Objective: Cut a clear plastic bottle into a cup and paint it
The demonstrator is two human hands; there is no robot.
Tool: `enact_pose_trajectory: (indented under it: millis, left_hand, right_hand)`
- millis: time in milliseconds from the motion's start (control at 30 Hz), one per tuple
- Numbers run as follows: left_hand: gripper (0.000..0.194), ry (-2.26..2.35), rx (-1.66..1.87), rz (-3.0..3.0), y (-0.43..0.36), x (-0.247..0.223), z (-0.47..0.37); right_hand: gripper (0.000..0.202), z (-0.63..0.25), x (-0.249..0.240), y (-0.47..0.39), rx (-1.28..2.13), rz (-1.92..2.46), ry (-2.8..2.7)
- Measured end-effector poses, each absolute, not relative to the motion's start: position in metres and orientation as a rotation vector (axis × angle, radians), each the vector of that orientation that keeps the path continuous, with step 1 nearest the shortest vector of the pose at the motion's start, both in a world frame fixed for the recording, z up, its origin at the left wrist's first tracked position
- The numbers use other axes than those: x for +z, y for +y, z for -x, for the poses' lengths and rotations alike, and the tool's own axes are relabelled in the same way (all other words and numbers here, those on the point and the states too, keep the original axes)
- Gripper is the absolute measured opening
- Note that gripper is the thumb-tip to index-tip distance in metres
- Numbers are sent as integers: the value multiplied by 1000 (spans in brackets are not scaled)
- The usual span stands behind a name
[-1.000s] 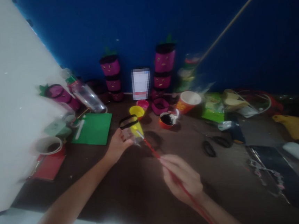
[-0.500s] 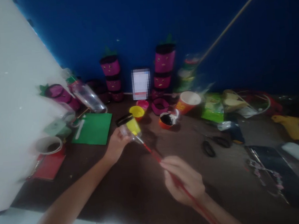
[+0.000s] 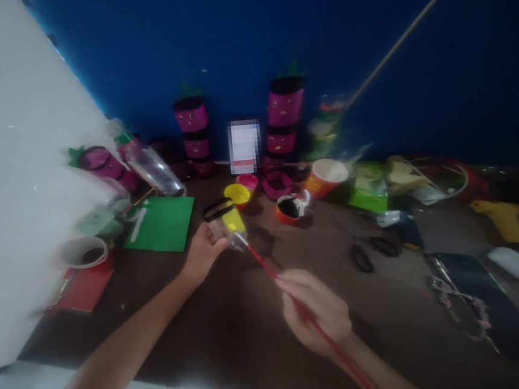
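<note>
A small clear cup (image 3: 233, 217) with a black rim and a yellow painted patch is held tilted in my left hand (image 3: 203, 252). My right hand (image 3: 317, 310) grips a long red paintbrush (image 3: 262, 261), its tip against the lower part of the yellow patch. Just behind the cup stand a pot of yellow paint (image 3: 238, 194) and a pot of pink paint (image 3: 247, 183). An orange pot of black paint (image 3: 287, 209), with something white at its edge, is to their right.
Purple decorated containers (image 3: 193, 130) line the blue wall, near a blurred-out screen (image 3: 245, 146). Green foam sheet (image 3: 162, 224) and a red-and-white cup (image 3: 85, 253) lie left. Scissors (image 3: 361, 259), an orange cup (image 3: 327, 177), a yellow glue gun (image 3: 507, 221) and a dark phone-like slab (image 3: 491, 301) are right.
The cup has turned slightly in my left hand, so its black rim shows more openly. My right hand and the brush have shifted a little to the left.
</note>
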State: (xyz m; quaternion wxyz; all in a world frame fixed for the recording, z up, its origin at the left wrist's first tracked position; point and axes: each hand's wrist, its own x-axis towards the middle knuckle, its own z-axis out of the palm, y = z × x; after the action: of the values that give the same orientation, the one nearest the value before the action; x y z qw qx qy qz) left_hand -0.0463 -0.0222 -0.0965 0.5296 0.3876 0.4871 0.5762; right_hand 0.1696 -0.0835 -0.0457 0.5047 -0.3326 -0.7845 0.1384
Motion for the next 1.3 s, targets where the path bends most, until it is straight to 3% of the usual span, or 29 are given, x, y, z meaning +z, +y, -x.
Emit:
enact_pose_trajectory:
  millis: [1300]
  left_hand:
    - [41,1162,1396,-922,-24,-92,45]
  right_hand:
    - [27,-171,-47,-84,429,781,-1865]
